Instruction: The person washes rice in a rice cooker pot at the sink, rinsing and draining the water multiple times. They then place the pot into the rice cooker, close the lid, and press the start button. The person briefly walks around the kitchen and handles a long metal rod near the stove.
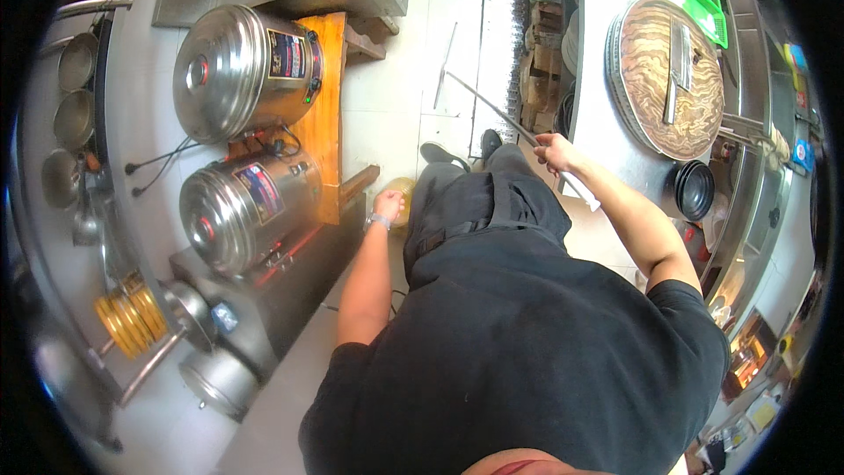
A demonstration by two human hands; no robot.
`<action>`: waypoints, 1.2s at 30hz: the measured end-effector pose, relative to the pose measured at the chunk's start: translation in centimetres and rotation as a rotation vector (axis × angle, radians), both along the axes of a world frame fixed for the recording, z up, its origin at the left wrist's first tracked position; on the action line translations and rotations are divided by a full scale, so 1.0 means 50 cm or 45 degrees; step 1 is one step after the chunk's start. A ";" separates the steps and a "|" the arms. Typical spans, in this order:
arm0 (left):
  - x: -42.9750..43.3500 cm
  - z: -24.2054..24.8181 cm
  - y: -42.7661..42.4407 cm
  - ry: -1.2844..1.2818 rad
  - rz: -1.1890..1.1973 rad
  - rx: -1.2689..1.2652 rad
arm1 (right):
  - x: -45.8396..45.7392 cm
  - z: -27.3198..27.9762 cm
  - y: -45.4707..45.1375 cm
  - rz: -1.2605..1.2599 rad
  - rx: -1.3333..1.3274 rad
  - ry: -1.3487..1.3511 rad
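Observation:
My right hand [555, 152] is wrapped around the grey pole of a floor squeegee [484, 100]. The pole slants away from me down to a thin blade [446, 66] on the tiled floor [389, 89]; its white grip end [580, 191] sticks out behind my hand. My left hand [389, 206], with a band on the wrist, hangs beside my left thigh, fingers curled, and no object shows in it. Behind that hand a yellowish translucent container [399, 190] is partly hidden by my hand and leg.
A metal drain grate [499, 46] runs along the floor ahead. Two steel electric pots [224, 72] stand on a wooden stand [330, 112] at left, with loose cables [165, 158]. On the right, a steel counter [597, 132] carries a round wood-patterned lid [639, 72] and black bowls [695, 190].

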State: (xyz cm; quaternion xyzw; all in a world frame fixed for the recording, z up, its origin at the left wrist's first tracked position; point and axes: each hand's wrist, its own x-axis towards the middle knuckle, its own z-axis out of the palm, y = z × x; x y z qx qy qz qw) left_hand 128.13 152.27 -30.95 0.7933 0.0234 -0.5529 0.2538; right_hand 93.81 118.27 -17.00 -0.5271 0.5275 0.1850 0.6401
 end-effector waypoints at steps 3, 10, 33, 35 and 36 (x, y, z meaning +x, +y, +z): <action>0.040 -0.023 -0.007 0.056 -0.106 0.021 | 0.038 -0.028 -0.035 -0.057 -0.033 0.053; 0.161 -0.012 -0.040 0.040 -0.171 0.052 | 0.063 -0.085 -0.123 0.318 -0.395 0.071; 0.072 0.201 -0.413 0.058 -0.029 0.297 | 0.552 -0.420 -0.790 0.353 -0.348 -0.289; 0.076 0.202 -0.448 0.064 -0.032 0.288 | 0.594 -0.450 -0.791 0.279 -0.252 -0.242; 0.077 0.202 -0.463 0.064 -0.051 0.291 | 0.612 -0.466 -0.792 0.335 -0.211 -0.197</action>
